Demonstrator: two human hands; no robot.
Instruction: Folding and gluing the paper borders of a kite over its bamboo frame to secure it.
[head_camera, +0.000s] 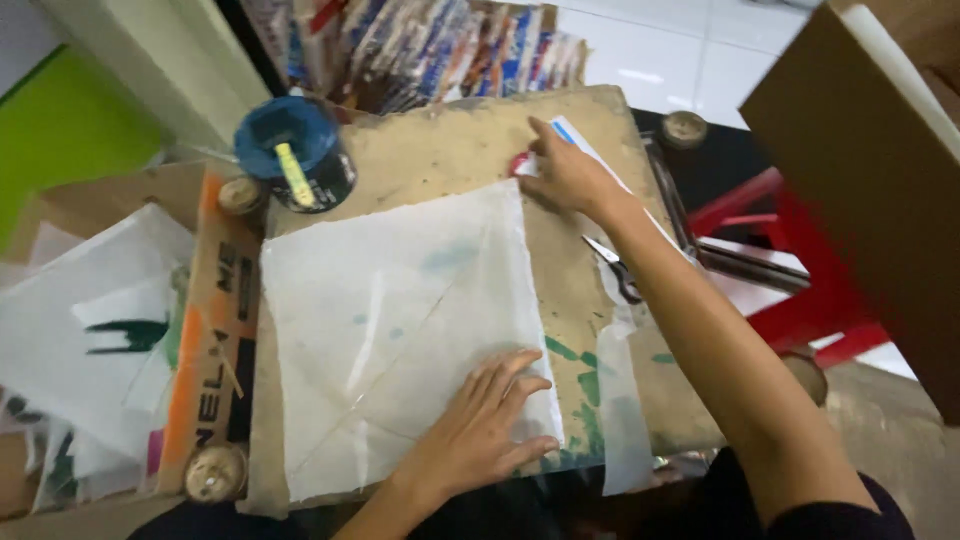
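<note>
Left hand (480, 425) flat on the white sheet (390, 320), fingers (510, 375) spread and pressing down near its lower right corner, gripping nothing. Sheet lies on the brown board (450, 140), creased diagonally, with faint green smears above the fingertips.

Right hand (565, 175) reaches to the far edge of the board, fingers curled loosely on a white paper strip (580, 140) with a blue end. Something red sits under the fingertips; can't tell what, or whether it's pinched.

Scissors (615, 265) lie just below the right wrist, beside the sheet's right edge. Blue tin (295, 150) with a yellow stick is well left of the right-hand fingers. Green paint marks (585, 385) sit just right of the left fingertips.
</note>
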